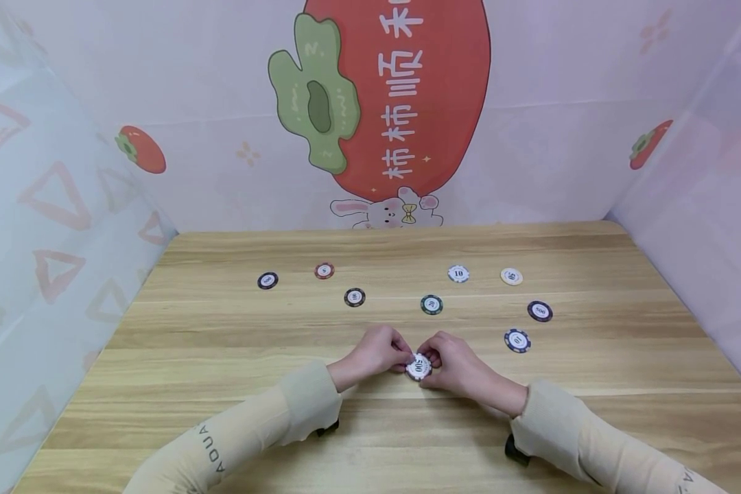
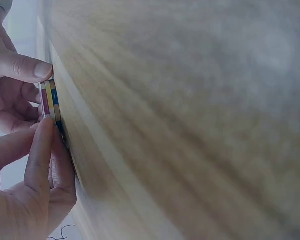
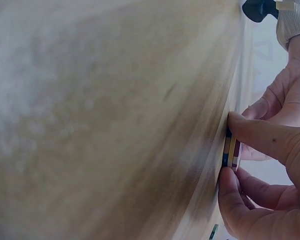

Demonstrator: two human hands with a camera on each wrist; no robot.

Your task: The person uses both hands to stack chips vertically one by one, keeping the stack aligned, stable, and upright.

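In the head view, a wooden table (image 1: pixel 222 357) is backed by a wall (image 1: pixel 531 151) printed with a big red fruit (image 1: pixel 447 123). Beyond the left hand (image 1: pixel 379 355), a purple chip (image 1: pixel 268 280), a red chip (image 1: pixel 324 270) and a black chip (image 1: pixel 355 297) are scattered. A green chip (image 1: pixel 431 304) is set just beyond the right hand (image 1: pixel 460 363), with a pale blue chip (image 1: pixel 459 274) and a yellow chip (image 1: pixel 511 276) farther out; a second purple chip (image 1: pixel 540 311) and a dark blue chip (image 1: pixel 517 341) are spread to its right. Between the hands, a chip stack (image 1: pixel 418 368) is pinched by curled fingertips, its white top marked 500.

In the left wrist view, the stack is partly covered by fingers, but purple, yellow and blue layers can be made out edge-on.

In the right wrist view, the stack is gripped between right thumb and fingers, parted only by its breadth; the left hand is seen behind. A black fitting (image 3: pixel 260 9) is worn at the left cuff.
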